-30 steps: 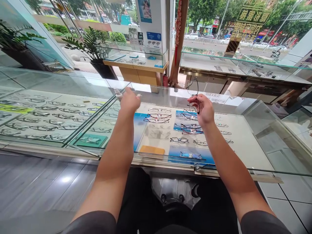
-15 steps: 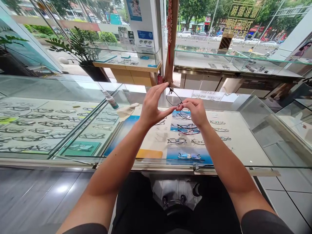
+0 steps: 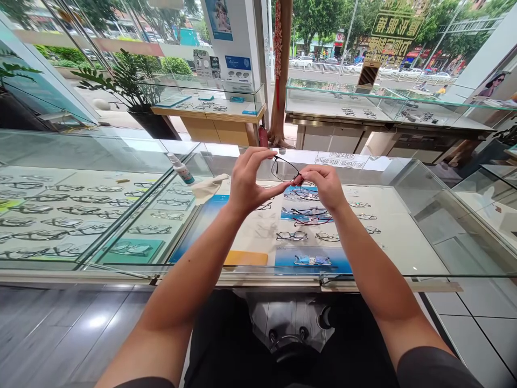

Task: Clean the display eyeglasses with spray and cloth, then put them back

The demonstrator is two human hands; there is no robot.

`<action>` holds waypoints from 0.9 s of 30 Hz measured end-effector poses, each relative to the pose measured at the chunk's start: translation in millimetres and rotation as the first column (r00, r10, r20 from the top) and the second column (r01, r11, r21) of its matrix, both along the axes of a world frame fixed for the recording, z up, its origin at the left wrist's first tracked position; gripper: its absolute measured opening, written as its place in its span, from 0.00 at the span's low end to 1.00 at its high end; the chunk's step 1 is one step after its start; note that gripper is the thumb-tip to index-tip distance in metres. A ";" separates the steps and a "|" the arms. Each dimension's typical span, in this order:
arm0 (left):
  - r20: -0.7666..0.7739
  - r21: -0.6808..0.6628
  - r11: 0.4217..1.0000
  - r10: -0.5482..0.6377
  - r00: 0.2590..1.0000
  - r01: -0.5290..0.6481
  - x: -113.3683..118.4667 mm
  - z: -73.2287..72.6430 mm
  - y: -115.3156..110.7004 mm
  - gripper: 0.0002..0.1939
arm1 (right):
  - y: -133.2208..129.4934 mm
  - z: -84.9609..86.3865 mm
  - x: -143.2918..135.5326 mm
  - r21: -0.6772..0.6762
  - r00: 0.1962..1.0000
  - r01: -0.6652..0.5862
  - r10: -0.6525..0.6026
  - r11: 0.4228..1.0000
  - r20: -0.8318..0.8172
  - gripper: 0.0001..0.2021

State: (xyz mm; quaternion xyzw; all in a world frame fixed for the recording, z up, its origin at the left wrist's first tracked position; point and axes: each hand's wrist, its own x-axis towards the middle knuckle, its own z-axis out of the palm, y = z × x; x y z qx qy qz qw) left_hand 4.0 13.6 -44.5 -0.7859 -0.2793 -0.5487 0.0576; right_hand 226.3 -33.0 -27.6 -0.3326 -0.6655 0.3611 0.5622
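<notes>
A pair of thin dark-rimmed eyeglasses point(image 3: 287, 162) is held up above the glass counter between my two hands. My left hand point(image 3: 245, 180) spans one lens, its bent index finger at the upper end of the frame and its thumb stretched below toward my right fingertips. With thumb and fingers pinched, my right hand point(image 3: 326, 187) grips the frame near its middle. The other lens is partly hidden by the right fingers. Under the hands, inside the counter, lie several more glasses, among them a dark-framed pair point(image 3: 291, 236) and a blue-tinted pair point(image 3: 312, 260).
On the glass counter point(image 3: 428, 215), left of my hands, are a spray bottle point(image 3: 181, 168) and a beige cloth point(image 3: 208, 188). A yellow-orange flat item point(image 3: 246, 258) lies near the front edge. Farther off stand other display cases point(image 3: 339, 110) and a potted plant point(image 3: 137, 97).
The fingers of my left hand have bent, and the index fingertip now meets the upper end of the eyeglasses. The frame has tilted and dropped slightly. My right hand keeps its pinch.
</notes>
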 end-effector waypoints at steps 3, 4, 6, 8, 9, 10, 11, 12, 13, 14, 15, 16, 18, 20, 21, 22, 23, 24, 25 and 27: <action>0.028 0.018 1.000 -0.006 1.000 0.006 0.4 0.0 -0.7 0.35 | -1.1 2.4 0.6 0.010 1.000 0.027 -0.028 1.000 0.009 0.13; 0.040 0.028 1.000 -0.007 0.999 0.006 0.3 0.0 -0.9 0.35 | -1.4 2.9 0.9 0.014 0.999 0.048 -0.048 0.999 -0.002 0.12; 0.075 0.036 0.999 0.008 0.997 -0.010 -0.4 -0.1 -1.2 0.36 | -1.7 2.7 1.5 0.038 0.990 0.134 -0.133 0.990 -0.039 0.10; 0.134 0.035 0.998 0.049 0.990 -0.054 -1.3 -0.3 -1.1 0.36 | -1.4 0.4 2.0 0.092 0.959 0.279 -0.272 0.956 -0.082 0.11; 0.175 0.039 0.996 0.072 0.982 -0.080 -1.7 -0.5 -0.8 0.36 | -1.1 -1.6 1.9 0.126 0.934 0.355 -0.345 0.926 -0.096 0.11; 0.224 0.044 0.994 0.091 0.970 -0.104 -2.1 -0.7 -0.6 0.35 | -0.8 -3.8 1.6 0.161 0.908 0.418 -0.407 0.894 -0.101 0.12; 0.276 0.047 0.991 0.106 0.955 -0.124 -2.2 -1.0 -0.4 0.35 | -0.7 -6.2 0.8 0.197 0.886 0.464 -0.454 0.864 -0.095 0.13; 0.326 0.041 0.989 0.118 0.938 -0.139 -2.2 -1.3 -0.2 0.34 | -0.8 -8.5 -0.4 0.234 0.871 0.489 -0.486 0.840 -0.077 0.15; 0.370 0.026 0.988 0.130 0.920 -0.150 -1.9 -1.6 -0.2 0.33 | -1.2 -10.6 -2.0 0.270 0.862 0.498 -0.505 0.824 -0.050 0.18; 0.406 0.001 0.988 0.143 0.903 -0.157 -1.4 -1.9 -0.3 0.33 | -1.8 -12.5 -4.0 0.306 0.855 0.499 -0.518 0.811 -0.022 0.21; 0.434 -0.029 0.987 0.157 0.887 -0.161 -0.7 -2.2 -0.5 0.32 | -2.6 -14.0 -6.1 0.338 0.850 0.495 -0.527 0.800 0.004 0.23; 0.455 -0.058 0.985 0.172 0.873 -0.164 0.2 -2.7 -0.8 0.32 | -3.5 -15.3 -8.3 0.367 0.844 0.491 -0.536 0.790 0.024 0.25; 0.483 -0.100 0.981 0.194 0.854 -0.166 2.3 -4.0 -1.2 0.31 | -5.0 -17.0 -12.0 0.412 0.832 0.488 -0.553 0.770 0.050 0.27; 0.497 -0.124 0.978 0.207 0.843 -0.167 4.2 -5.6 -1.4 0.30 | -5.9 -18.0 -14.3 0.435 0.817 0.498 -0.574 0.750 0.054 0.27; 0.499 -0.133 0.977 0.211 0.840 -0.167 4.9 -6.5 -1.5 0.30 | -6.1 -18.2 -14.8 0.434 0.813 0.504 -0.580 0.747 0.053 0.27; 0.500 -0.138 0.976 0.214 0.839 -0.167 5.6 -7.2 -1.6 0.30 | -6.2 -18.2 -15.0 0.424 0.813 0.508 -0.580 0.750 0.052 0.27; 0.499 -0.143 0.976 0.215 0.840 -0.165 6.1 -7.8 -1.8 0.30 | -6.2 -18.1 -15.1 0.408 0.816 0.508 -0.576 0.758 0.054 0.27; 0.496 -0.146 0.976 0.214 0.841 -0.162 6.4 -8.3 -2.0 0.30 | -6.3 -17.9 -15.1 0.390 0.822 0.504 -0.567 0.771 0.058 0.27; 0.492 -0.149 0.976 0.212 0.844 -0.158 6.7 -8.5 -2.4 0.30 | -6.4 -17.7 -15.1 0.372 0.828 0.498 -0.557 0.783 0.064 0.26; 0.484 -0.153 0.976 0.209 0.850 -0.153 7.0 -8.3 -3.3 0.31 | -6.8 -17.4 -15.5 0.347 0.836 0.490 -0.544 0.800 0.073 0.25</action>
